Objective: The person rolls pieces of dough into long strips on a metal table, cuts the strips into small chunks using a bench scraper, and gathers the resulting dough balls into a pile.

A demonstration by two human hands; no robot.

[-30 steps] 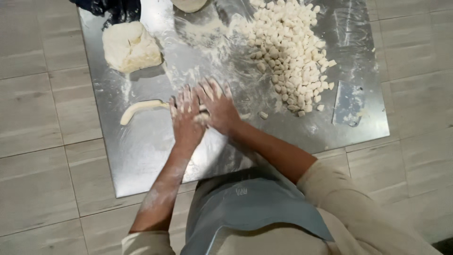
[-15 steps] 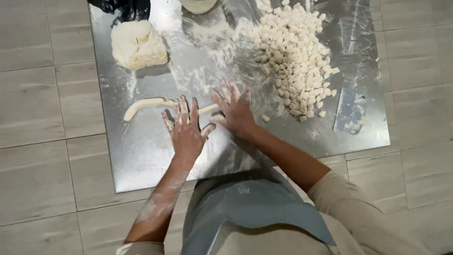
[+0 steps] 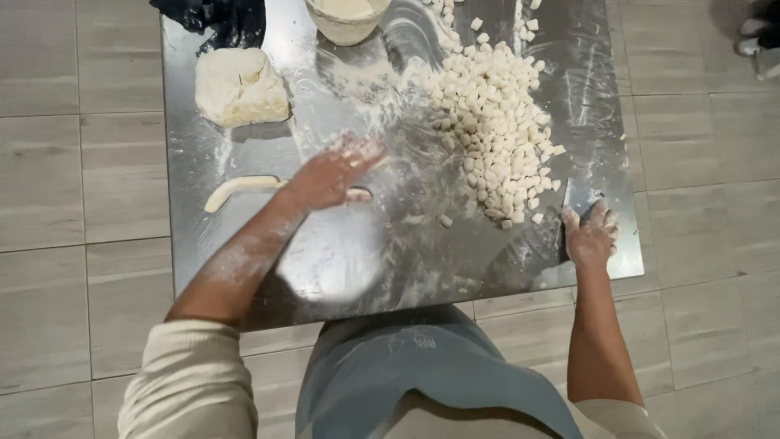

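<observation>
A floor of large pale grey-beige tiles [image 3: 81, 162] with a faint wood-grain look and thin dark grout lines fills the view on every side. On it lies a flat, shiny steel sheet [image 3: 601, 97], dusted white and mirroring soft overhead light in smears. At one o'clock, by the frame's edge, a dark shoe with a white sole [image 3: 760, 36] rests on the tiles.
</observation>
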